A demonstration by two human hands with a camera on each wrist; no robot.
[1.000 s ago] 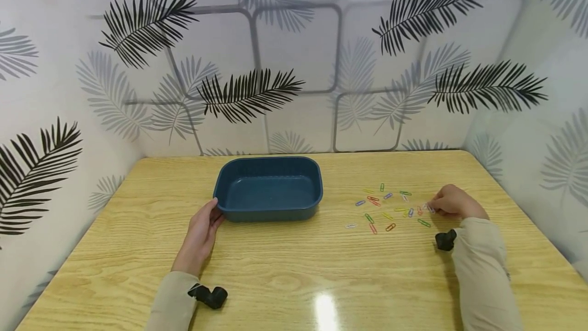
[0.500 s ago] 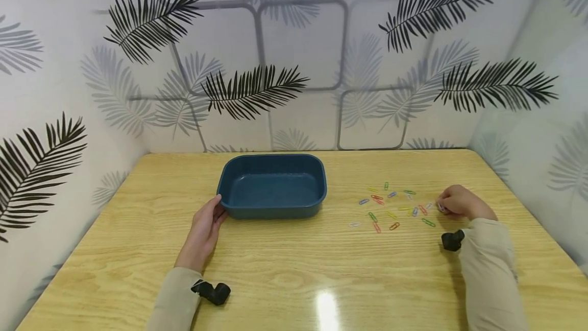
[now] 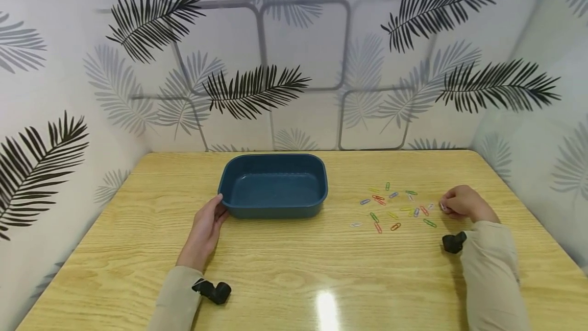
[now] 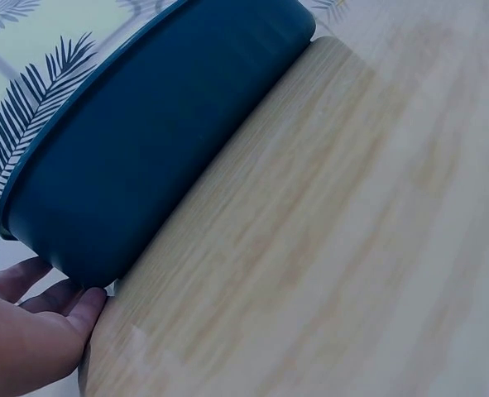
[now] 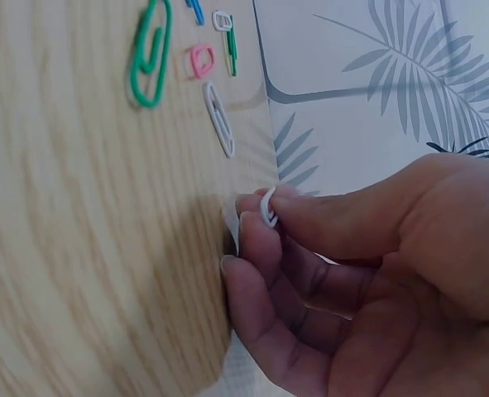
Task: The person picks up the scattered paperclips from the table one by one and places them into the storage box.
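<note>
A dark blue plastic bin point(image 3: 275, 212) stands on the table at the left of centre. My left hand point(image 3: 204, 229) holds its near left corner; in the left wrist view the thumb is at the rim and the fingers press low on the outer wall. Over at the right, my right hand point(image 3: 466, 204) pinches a white paper clip point(image 5: 267, 208) between thumb and fingers, close over the tabletop. Another white paper clip point(image 5: 219, 120) lies just beyond the fingertips, with a pink paper clip point(image 5: 201, 61) and a green paper clip point(image 5: 151, 58) past it.
Several coloured paper clips, among them a red paper clip point(image 3: 395, 227) and a yellow paper clip point(image 3: 392, 215), lie scattered between the bin and my right hand. The wooden table point(image 3: 285, 264) meets a leaf-patterned wall point(image 3: 312, 116) at the back.
My right hand has drawn a white paper clip slightly to the right, away from the one beside it. The left hand keeps its place on the bin. The head view has shifted a little.
</note>
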